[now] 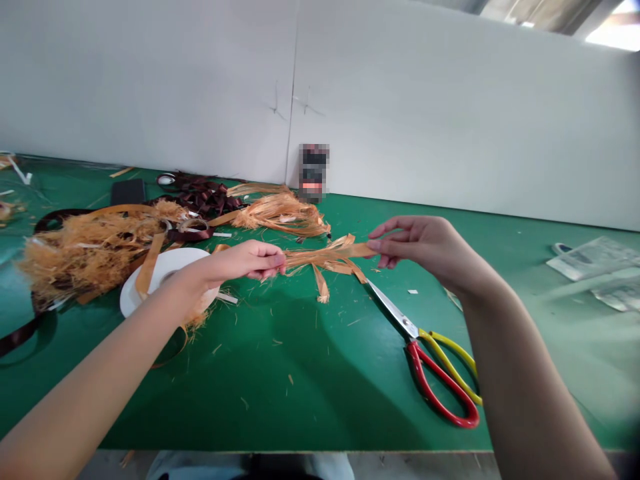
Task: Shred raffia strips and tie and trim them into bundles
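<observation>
Tan raffia-like strands [325,259] stretch across the gap between the two hands, held up over the green work table [280,390]. The left hand [245,262] is curled nearly shut around one end of the strands, fingers folded over them, though from this angle it is hard to be sure every strand sits inside its grip. The right hand [419,243] is partly open, its thumb and fingers pinching the flat far end, with a loop and a frayed tail hanging below. Just under the right hand, the tip of a pair of steel scissors [395,313] with red and yellow handles points up toward the strands. Left of the left hand lie a shaggy heap of shredded fibre [95,253] and a white reel [170,263]; ahead of it sit a second frayed bundle [277,213] and dark ribbon [200,197]. Pulled too hard, the thin strands could tear, and the hanging tail could snag on the blade tip.
</observation>
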The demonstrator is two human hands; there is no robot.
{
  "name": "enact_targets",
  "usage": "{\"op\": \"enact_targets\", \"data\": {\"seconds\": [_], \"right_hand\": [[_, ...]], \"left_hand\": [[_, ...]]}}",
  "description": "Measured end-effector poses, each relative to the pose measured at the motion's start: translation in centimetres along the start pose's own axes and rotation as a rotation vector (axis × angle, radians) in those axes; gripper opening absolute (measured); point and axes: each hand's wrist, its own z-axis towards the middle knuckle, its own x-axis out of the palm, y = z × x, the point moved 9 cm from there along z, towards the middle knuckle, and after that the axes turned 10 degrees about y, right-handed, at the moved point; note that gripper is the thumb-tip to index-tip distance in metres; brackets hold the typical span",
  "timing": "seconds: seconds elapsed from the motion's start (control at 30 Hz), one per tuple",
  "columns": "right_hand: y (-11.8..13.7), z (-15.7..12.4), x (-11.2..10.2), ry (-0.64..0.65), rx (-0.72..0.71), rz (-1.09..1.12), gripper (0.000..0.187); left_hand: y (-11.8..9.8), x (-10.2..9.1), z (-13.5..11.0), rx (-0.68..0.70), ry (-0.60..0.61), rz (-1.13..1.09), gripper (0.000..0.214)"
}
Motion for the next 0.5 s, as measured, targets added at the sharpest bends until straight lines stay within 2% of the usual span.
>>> {"op": "enact_targets", "data": {"seconds": [0.2, 0.37, 0.5], "right_hand": [[-2.0, -0.1, -0.7, -0.052, 0.034, -0.038, 0.03], [-3.0, 0.0, -1.5, -0.115, -0.006, -0.046, 0.032], [-3.4, 0.0, -2.0, -0.134, -0.023, -0.054, 0.032]], "left_hand": [[2.7, -3.7, -1.0, -0.096, -0.051, 0.171, 0.032], [4.3, -5.0, -1.6, -0.162, -0.032, 0.292, 0.034], [4.8, -5.8, -2.4, -0.271, -0.055, 0.362, 0.032]]}}
